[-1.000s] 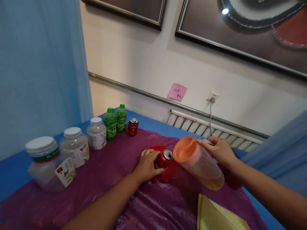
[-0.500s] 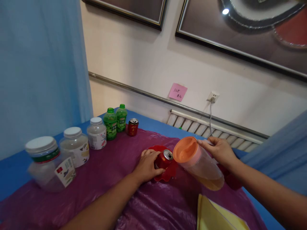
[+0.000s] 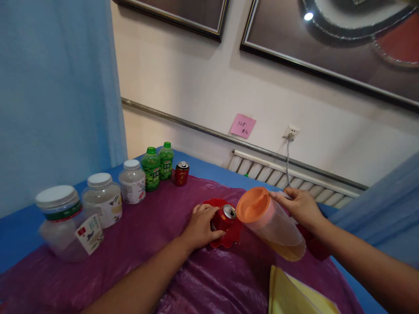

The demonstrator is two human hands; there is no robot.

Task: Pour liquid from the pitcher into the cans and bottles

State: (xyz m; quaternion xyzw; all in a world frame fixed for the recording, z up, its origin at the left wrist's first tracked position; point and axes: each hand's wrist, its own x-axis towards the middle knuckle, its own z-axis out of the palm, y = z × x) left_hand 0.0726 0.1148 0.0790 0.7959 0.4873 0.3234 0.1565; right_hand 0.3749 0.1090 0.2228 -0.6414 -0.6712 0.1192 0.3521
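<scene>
My left hand (image 3: 202, 224) is wrapped round a red drink can (image 3: 224, 217), which has an open top. The can is on a red scalloped dish (image 3: 231, 237). By its handle, my right hand (image 3: 299, 207) grips a clear plastic pitcher (image 3: 278, 233) with an orange lid (image 3: 256, 205). The pitcher is tilted left, its lid close beside the can's top. Some yellowish-brown liquid lies in the lower part of the pitcher. No stream between lid and can is visible. A dark red object (image 3: 316, 244) shows partly behind the pitcher.
Along the left stand several clear jars with white lids (image 3: 101, 198), two green bottles (image 3: 151, 170) and another red can (image 3: 181, 173). A folded yellow cloth (image 3: 294, 292) lies at the front right. Purple plastic sheeting (image 3: 153, 226) covers the blue table. A radiator (image 3: 262, 171) is behind.
Almost nothing differs. Both hands, the can and the tilted pitcher hold practically the same places; the view has shifted very slightly.
</scene>
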